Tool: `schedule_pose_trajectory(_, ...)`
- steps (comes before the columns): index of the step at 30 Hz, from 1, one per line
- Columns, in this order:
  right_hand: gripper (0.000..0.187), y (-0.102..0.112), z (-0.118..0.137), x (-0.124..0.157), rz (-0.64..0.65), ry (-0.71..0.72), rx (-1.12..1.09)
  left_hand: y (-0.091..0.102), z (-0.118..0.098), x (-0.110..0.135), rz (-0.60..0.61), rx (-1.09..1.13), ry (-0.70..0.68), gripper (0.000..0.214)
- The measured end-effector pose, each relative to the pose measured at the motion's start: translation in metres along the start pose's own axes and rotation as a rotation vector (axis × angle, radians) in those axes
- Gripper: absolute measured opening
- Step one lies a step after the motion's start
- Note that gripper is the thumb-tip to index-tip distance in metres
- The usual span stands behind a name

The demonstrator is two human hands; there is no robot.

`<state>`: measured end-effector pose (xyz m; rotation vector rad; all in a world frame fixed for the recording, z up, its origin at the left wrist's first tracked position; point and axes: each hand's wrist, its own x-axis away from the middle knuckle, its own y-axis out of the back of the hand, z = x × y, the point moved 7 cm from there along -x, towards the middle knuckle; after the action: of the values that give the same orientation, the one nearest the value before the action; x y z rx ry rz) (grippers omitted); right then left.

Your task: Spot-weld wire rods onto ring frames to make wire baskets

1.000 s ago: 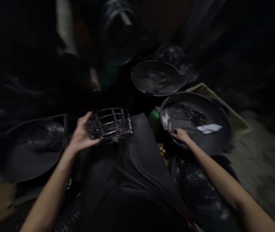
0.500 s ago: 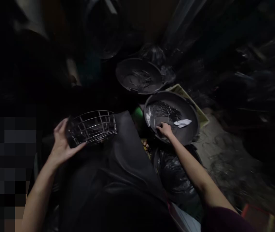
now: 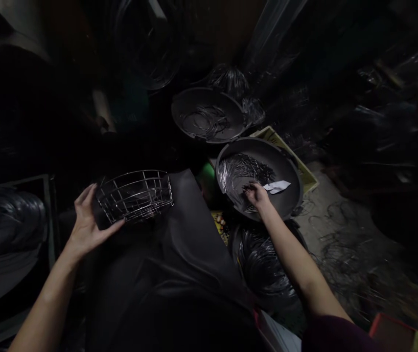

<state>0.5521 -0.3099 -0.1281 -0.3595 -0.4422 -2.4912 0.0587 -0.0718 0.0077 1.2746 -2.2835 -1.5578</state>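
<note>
Here, rounded wire basket [image 3: 134, 195], shiny.

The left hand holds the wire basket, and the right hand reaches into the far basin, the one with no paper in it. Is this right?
Not quite. In the head view the right hand reaches into the near basin, which holds the white paper. The left hand does hold the wire basket.

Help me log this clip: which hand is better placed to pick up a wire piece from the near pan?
Right. The right hand is already in the near pan, fingers on the wire pieces. The left hand is across the lap, holding the wire basket.
</note>
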Motion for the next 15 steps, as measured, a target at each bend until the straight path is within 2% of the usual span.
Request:
schedule_pose_trajectory(3,0.020,0.006,0.002,-0.002,-0.028,0.005,-0.066,0.001,0.001,0.002,-0.009,-0.006,0.004,0.102)
schedule_pose_trajectory(6,0.019,0.014,0.002,-0.002,-0.058,-0.001,0.006,0.002,0.001,0.004,-0.013,-0.011,0.014,0.104)
schedule_pose_trajectory(11,0.016,0.024,-0.006,0.000,-0.086,-0.048,0.378,0.002,0.001,0.005,-0.013,0.013,0.016,0.105)
schedule_pose_trajectory(15,0.025,0.016,-0.015,0.005,-0.086,-0.132,0.758,0.001,0.004,0.005,-0.017,0.030,0.019,0.106)
